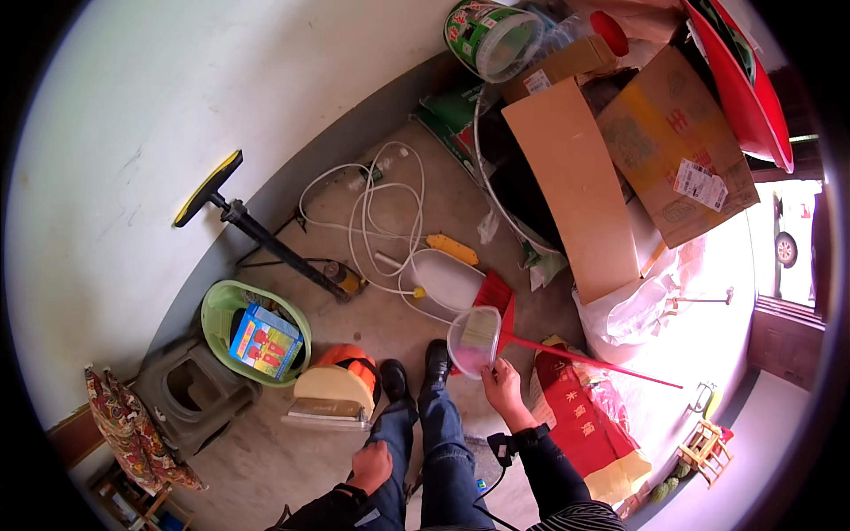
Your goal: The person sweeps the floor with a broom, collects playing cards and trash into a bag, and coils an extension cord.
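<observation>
My right hand (503, 391) is closed on the rim of a clear round plastic tub (474, 343), held out in front of my right shoe. Behind the tub, on the floor, lie a pale metal scoop (438, 281) and a red broom (496, 296) with a long red handle. Over my left thigh, my left hand (372, 466) is curled into a fist, and nothing shows in it. Left of my shoes sits an orange and beige object (332, 389) with a metal edge; its kind is unclear.
A white cable (363, 221) loops over the concrete floor. A black pump-like tool (274, 248) leans at the wall. Nearby are a green basin (212, 314) holding a blue box and a grey commode chair (199, 389). Cardboard boxes (677, 146) and a red sack (580, 411) stand right.
</observation>
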{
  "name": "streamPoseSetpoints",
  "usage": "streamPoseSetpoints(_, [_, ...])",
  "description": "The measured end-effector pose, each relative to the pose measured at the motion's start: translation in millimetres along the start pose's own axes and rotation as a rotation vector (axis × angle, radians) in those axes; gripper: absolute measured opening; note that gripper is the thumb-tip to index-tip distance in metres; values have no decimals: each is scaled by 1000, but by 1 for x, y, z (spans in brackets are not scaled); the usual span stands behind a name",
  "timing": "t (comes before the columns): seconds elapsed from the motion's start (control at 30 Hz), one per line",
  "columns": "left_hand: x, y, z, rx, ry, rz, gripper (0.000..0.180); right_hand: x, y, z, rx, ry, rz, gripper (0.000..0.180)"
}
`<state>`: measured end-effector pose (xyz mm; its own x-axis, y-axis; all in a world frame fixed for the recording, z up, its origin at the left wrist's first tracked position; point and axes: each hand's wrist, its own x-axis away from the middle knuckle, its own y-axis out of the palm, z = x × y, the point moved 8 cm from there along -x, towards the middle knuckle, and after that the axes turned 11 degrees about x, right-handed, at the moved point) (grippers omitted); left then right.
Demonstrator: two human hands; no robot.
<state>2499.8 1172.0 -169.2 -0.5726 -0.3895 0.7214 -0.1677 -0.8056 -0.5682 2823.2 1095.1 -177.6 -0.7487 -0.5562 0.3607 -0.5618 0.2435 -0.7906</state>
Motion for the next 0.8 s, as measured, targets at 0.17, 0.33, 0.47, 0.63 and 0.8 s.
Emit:
streamPoseSetpoints(0.17, [6,-22,2,76,-51,18,13,28,22,25,158,8,-87,18])
streamPoseSetpoints(0.33, [2,-13,-14,82,-50,77,11,48,22,42,109,57,-152,16])
streamPoseSetpoints(0.47, [7,-14,-17,109,-64,91,10,35,23,18,58,22,-137,13])
streamPoseSetpoints(0.63, [5,-12,-19,188,-63,212,11,16,8,-36,9,15,-158,11])
streamPoseSetpoints(0.8, [-6,-55,14,1098,-391,-20,36,54,13,-148,327,-598,-119,7])
